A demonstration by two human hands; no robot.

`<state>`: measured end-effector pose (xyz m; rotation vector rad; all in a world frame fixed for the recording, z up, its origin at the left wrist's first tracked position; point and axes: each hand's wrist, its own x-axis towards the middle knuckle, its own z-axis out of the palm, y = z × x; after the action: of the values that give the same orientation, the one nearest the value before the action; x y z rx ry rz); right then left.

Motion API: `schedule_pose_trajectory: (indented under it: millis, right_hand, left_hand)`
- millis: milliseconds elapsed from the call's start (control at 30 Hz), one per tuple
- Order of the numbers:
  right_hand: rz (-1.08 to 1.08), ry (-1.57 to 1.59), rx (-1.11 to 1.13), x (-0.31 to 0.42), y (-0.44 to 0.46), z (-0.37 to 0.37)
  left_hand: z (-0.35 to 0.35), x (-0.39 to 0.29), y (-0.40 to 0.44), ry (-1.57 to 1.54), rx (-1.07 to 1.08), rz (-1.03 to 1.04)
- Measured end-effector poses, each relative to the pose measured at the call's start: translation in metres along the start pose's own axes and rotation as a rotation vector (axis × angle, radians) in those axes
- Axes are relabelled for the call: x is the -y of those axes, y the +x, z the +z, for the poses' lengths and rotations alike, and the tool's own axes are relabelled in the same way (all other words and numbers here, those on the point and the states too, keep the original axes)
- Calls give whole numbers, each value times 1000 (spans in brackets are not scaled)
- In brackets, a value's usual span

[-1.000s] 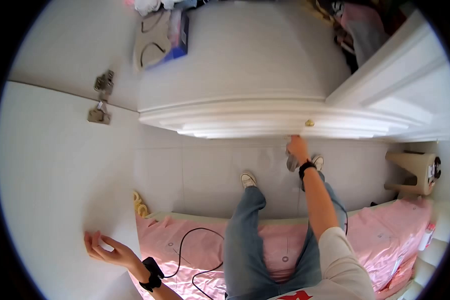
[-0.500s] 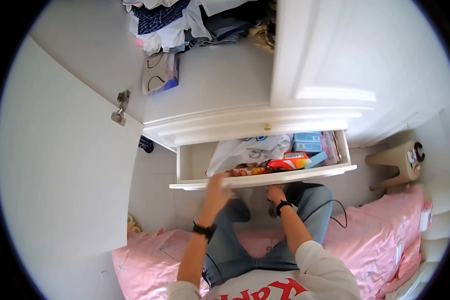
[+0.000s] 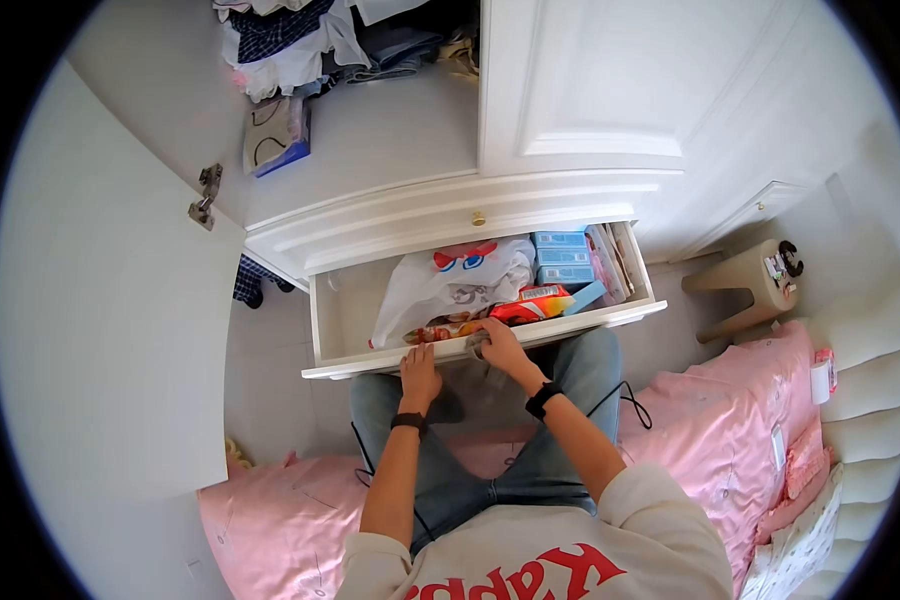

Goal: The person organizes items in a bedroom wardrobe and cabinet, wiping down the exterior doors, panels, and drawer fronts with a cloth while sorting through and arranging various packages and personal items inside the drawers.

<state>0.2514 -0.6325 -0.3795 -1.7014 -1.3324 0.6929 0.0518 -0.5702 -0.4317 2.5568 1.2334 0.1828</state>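
Note:
An open drawer [image 3: 345, 368] juts out above my knees. My left hand [image 3: 420, 378] has its fingers hooked over the top of the drawer front, left of the middle. Just to the right, my right hand [image 3: 502, 350] is closed at the same edge around a small grey item [image 3: 477, 346] that I cannot make out. Inside the drawer lie a white plastic bag [image 3: 410, 290] with a red and blue print, a red and orange packet [image 3: 535, 305], an orange-brown packet [image 3: 440, 332], several light blue boxes [image 3: 564, 257] and upright papers or packs [image 3: 610, 265].
Above the drawer is an open cupboard with folded clothes [image 3: 300, 50] and a box [image 3: 275, 135]. Its white door [image 3: 120, 300] stands open at the left. A beige stool [image 3: 750, 285] is at the right. Pink bedding [image 3: 710, 420] lies under and beside me.
The drawer came open between the first two frames. My left hand moved from the cupboard door to the drawer front, and my right hand rose from below onto its edge.

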Motion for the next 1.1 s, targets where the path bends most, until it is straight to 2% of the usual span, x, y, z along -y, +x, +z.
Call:
schedule_pose_trajectory:
  millis: [133, 233, 300, 400, 500, 600, 633, 700, 733, 833, 900, 967, 1033, 1100]
  right_hand:
    - [-16, -170, -114, -22, 2, 27]
    - [62, -282, -78, -23, 9, 34]
    - [88, -244, -59, -26, 15, 32]
    - [115, -142, -31, -33, 20, 26]
    - [155, -49, -42, -48, 15, 10]
    - [206, 41, -110, -68, 5, -23]
    - [288, 47, -95, -73, 2, -38]
    - [262, 82, -113, -80, -3, -61]
    - [262, -14, -106, -83, -2, -65]
    - [233, -270, -106, -88, -3, -82]
    - [177, -384, -146, -87, 5, -100]
    - [417, -45, -162, -122, 16, -118]
    - [376, -350, -369, -133, 25, -148]
    - [258, -774, -299, -154, 28, -163]
  left_hand:
    - [2, -1, -1, 125, 25, -22]
    - [3, -8, -4, 79, -7, -32]
    - [-2, -19, 3, 30, -20, -63]
    - [-5, -52, 18, -108, 80, 19]
    - [23, -102, 34, -243, 5, 30]
    - [35, -142, 44, -121, -19, 93]
    - [40, -150, 49, -92, -14, 146]
    - [49, -161, 63, -33, -20, 252]
    - [56, -164, 72, -70, -41, 276]
    - [59, -165, 88, -119, 166, 206]
    - [47, -161, 81, -166, 77, 278]
    - [30, -148, 82, -182, 55, 296]
    - [16, -133, 78, -178, 111, 246]
    - [3, -109, 70, -140, 118, 116]
